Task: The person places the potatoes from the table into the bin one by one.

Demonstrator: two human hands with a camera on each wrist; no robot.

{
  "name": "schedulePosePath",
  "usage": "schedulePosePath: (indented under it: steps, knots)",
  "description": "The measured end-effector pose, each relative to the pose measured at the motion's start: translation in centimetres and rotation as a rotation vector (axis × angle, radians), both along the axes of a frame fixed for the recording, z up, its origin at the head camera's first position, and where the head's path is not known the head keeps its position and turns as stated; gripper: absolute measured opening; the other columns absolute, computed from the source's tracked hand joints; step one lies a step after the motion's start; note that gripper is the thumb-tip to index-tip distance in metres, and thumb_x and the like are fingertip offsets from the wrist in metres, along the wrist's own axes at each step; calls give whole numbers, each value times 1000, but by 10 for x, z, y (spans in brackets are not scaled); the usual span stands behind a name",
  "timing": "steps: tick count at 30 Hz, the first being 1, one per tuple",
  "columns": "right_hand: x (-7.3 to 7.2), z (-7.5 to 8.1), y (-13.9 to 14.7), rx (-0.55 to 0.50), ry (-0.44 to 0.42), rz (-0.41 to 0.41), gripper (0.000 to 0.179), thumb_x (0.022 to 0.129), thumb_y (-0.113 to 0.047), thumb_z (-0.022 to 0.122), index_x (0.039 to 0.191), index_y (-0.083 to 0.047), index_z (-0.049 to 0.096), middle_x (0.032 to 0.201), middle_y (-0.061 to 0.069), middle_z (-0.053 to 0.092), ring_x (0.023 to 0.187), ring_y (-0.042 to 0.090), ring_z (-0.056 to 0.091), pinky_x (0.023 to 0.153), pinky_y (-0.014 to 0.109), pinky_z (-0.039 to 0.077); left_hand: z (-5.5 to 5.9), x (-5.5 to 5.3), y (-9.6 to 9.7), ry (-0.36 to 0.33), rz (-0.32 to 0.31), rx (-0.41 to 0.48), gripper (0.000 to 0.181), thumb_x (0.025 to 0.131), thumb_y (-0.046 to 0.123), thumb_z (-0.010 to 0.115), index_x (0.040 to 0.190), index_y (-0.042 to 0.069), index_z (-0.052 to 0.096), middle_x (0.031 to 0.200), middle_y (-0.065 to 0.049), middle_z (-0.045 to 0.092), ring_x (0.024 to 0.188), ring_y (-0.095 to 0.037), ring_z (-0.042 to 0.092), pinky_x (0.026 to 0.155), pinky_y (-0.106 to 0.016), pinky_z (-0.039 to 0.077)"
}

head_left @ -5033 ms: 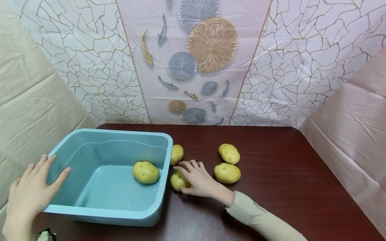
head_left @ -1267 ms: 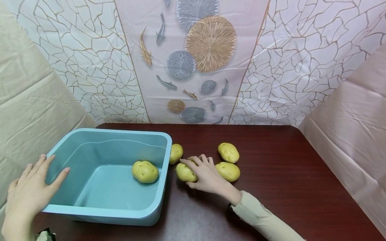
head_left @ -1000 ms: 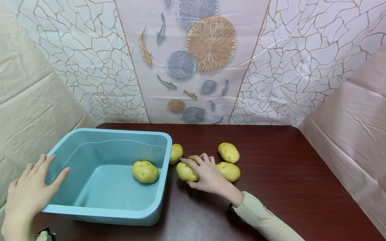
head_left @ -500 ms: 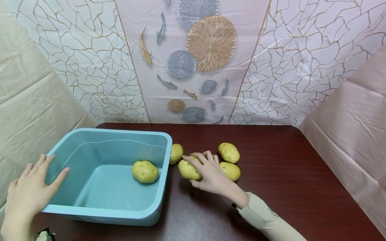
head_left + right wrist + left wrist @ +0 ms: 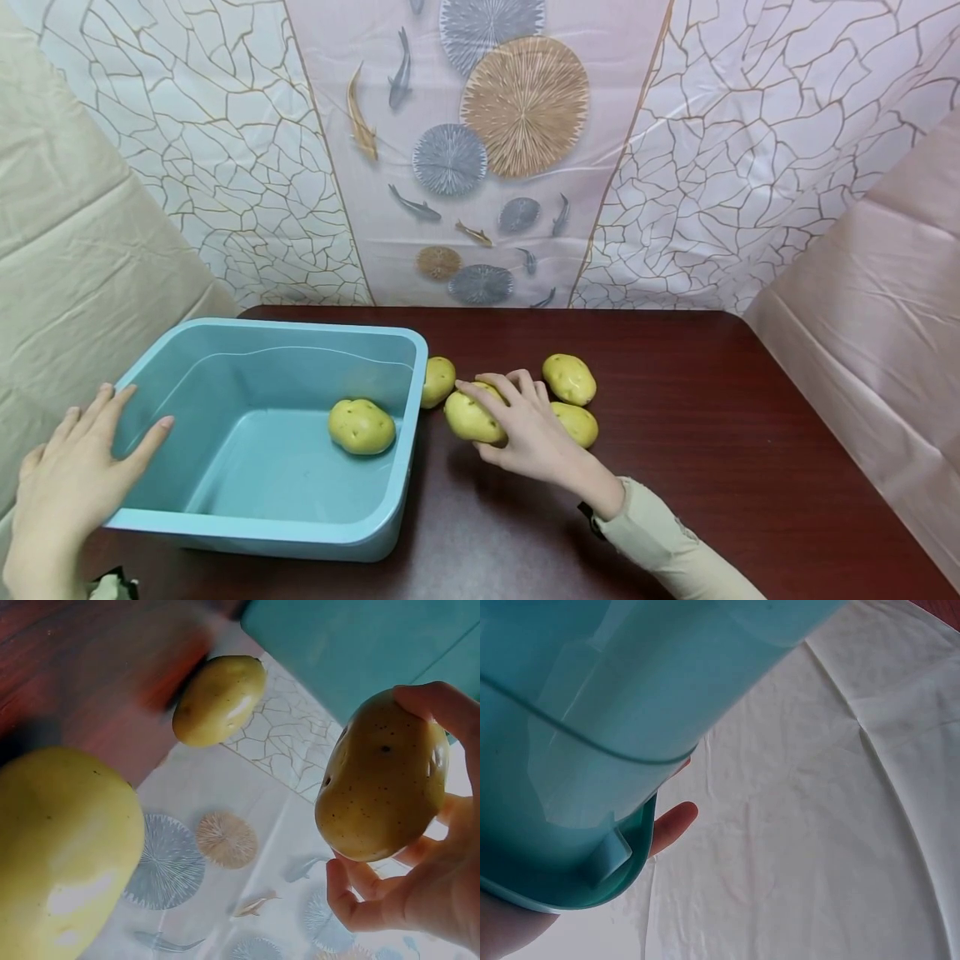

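Note:
My right hand (image 5: 528, 429) grips a yellow potato (image 5: 472, 417) between thumb and fingers, just right of the blue tub (image 5: 300, 533). In the right wrist view this potato (image 5: 382, 780) is held clear, thumb on one side and fingers curled on the other. A second potato (image 5: 362, 427) lies inside the tub. My left hand (image 5: 75, 479) rests on the tub's left rim, fingers spread and mostly straight. From the left wrist, fingers (image 5: 673, 825) show past the tub's edge (image 5: 592, 900).
One potato (image 5: 437, 382) sits against the tub's right side, partly hidden by the rim. Two more, a far potato (image 5: 570, 379) and a nearer potato (image 5: 577, 425), lie beyond the right hand on the dark red table (image 5: 712, 450). Patterned cloth (image 5: 480, 167) hangs behind.
My right hand has taken hold of the potato beside the tub, then lifted it and moved it slightly right and away. The left hand and tub have stayed in place.

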State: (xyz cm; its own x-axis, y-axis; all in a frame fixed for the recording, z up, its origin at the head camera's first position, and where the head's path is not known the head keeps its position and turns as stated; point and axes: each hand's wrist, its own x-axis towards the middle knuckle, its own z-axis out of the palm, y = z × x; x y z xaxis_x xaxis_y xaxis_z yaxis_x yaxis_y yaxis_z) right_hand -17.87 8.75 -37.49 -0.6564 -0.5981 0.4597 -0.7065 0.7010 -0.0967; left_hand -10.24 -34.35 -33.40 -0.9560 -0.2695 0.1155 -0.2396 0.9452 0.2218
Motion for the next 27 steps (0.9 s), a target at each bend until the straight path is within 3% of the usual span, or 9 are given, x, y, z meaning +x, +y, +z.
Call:
schedulePosePath:
  steps: [27]
  knots:
    - [12,27,-3,-38,53,19,72,65,-30,71,130,-27,42,123,0,48,99,18,40,75,34,33,-1,-1,-1,9,-2,-7,82,88,59,32,142,1,10,144,-30,3,129,-54,3,92,-71,9]
